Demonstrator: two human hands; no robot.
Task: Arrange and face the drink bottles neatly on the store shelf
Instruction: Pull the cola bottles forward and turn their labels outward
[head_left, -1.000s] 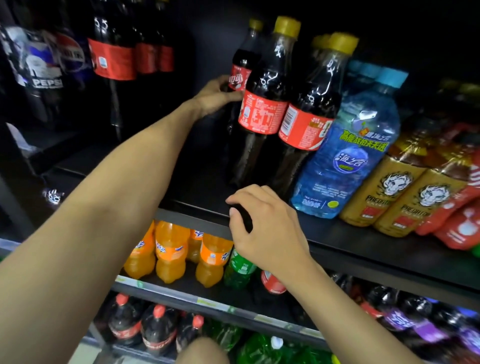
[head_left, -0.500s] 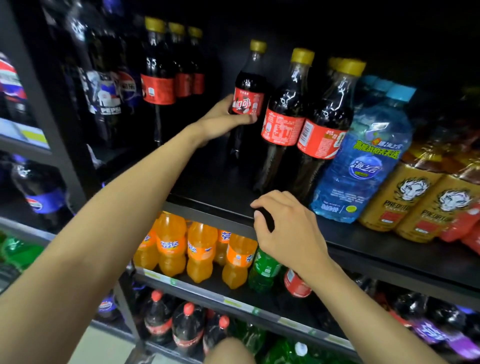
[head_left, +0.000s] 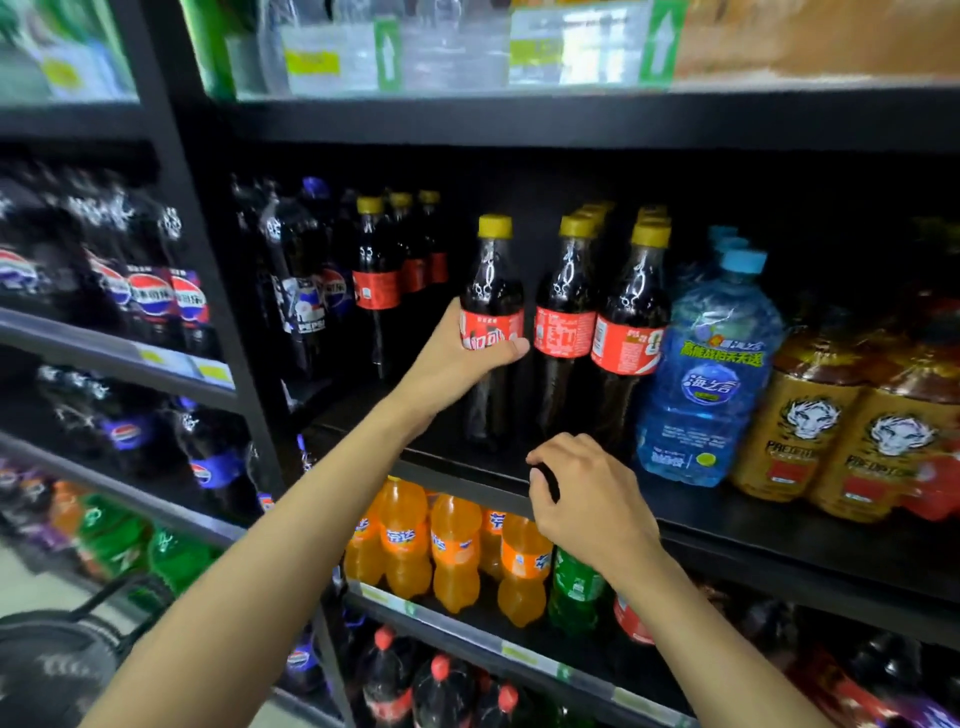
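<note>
My left hand (head_left: 457, 364) grips the upright dark plastic cola bottle with the yellow cap (head_left: 492, 280) at centre frame, long axis vertical, a gap away from the matching cola bottles (head_left: 563, 312) on its right. My right hand (head_left: 587, 499) sits lower right at the black metal shelf (head_left: 779, 540) lip, fingers curled; can't tell if it holds anything. The left does the sliding, I'd say.

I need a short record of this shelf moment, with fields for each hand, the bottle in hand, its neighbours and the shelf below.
left hand: grips the cola bottle around its red label
cola bottle: upright, yellow cap, left of two similar cola bottles
right hand: fingers curled at the shelf edge; unclear whether it holds anything
further right: blue water bottle, then gold bottles
shelf below: orange soda bottles, one green bottle
</note>
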